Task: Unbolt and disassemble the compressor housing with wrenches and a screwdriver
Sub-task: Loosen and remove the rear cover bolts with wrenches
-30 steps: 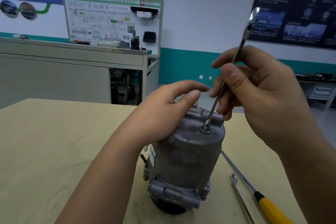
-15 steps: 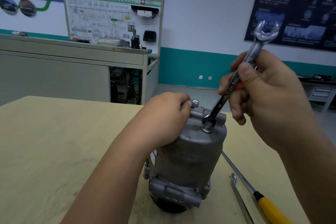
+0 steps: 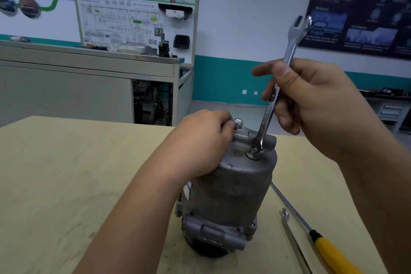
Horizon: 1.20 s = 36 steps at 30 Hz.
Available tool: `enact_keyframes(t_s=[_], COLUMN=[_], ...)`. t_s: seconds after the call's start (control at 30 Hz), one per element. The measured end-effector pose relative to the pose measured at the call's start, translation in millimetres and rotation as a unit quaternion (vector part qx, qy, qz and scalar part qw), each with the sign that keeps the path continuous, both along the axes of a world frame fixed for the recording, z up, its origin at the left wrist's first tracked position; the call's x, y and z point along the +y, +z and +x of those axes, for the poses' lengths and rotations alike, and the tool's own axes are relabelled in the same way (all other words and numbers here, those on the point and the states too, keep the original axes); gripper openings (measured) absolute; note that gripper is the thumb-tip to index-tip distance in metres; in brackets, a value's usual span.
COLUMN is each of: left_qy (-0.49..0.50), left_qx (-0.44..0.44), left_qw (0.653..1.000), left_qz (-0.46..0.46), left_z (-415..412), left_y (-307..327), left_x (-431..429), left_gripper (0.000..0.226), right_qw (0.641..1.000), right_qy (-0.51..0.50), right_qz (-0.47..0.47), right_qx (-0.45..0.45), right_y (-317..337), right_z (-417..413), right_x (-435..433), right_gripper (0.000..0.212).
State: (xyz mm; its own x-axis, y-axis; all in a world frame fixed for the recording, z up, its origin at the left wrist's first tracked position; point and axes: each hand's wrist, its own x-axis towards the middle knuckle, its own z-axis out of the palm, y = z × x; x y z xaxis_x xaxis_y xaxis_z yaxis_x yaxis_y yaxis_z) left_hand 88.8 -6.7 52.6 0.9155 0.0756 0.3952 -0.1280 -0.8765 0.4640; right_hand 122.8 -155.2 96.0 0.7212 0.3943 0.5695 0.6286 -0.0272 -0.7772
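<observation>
Disassembly looks barely begun: left hand [image 3: 200, 147] grips the housing [image 3: 233, 189] top, right hand [image 3: 311, 104] grips wrench [image 3: 265, 121] on its bolt [image 3: 253, 153].

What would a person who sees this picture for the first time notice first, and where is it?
The grey compressor housing stands upright in the middle of the wooden table, with the left hand gripping its top. Above it, the right hand holds a shiny wrench almost upright, its lower end on a bolt on the housing's top. A yellow-handled screwdriver lies at the lower right.
</observation>
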Motion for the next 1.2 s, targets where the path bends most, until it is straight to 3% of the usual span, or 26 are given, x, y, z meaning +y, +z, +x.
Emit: enact_keyframes(t_s=[0.17, 0.33, 0.53, 0.77, 1.03, 1.2], left_qy=[0.0, -0.004, -0.002, 0.003, 0.003, 0.0], left_qx=[0.003, 0.006, 0.011, 0.008, 0.01, 0.01], left_qw=[1.0, 1.0, 1.0, 1.0, 1.0, 1.0], left_qz=[-0.001, 0.0, -0.007, -0.006, -0.005, -0.005], left_z=[0, -1, -1, 0, 0, 1], left_y=[0, 0, 1, -1, -1, -1], left_x=[0, 1, 1, 1, 1, 2], left_gripper=[0.029, 0.029, 0.03, 0.03, 0.031, 0.03], right_qw=[0.999, 0.997, 0.994, 0.99, 0.987, 0.994], right_qy=[-0.025, 0.063, 0.06, 0.085, 0.051, 0.029], right_qz=[0.006, 0.004, 0.027, 0.086, 0.15, 0.107], right_qx=[-0.038, -0.046, -0.085, -0.071, 0.019, 0.005], right_y=[3, 6, -8, -20, -14, -11], right_z=[-2, -9, -13, 0, 6, 5], right_x=[10, 9, -2, -12, -3, 11], right_gripper=[0.014, 0.01, 0.027, 0.021, 0.018, 0.016])
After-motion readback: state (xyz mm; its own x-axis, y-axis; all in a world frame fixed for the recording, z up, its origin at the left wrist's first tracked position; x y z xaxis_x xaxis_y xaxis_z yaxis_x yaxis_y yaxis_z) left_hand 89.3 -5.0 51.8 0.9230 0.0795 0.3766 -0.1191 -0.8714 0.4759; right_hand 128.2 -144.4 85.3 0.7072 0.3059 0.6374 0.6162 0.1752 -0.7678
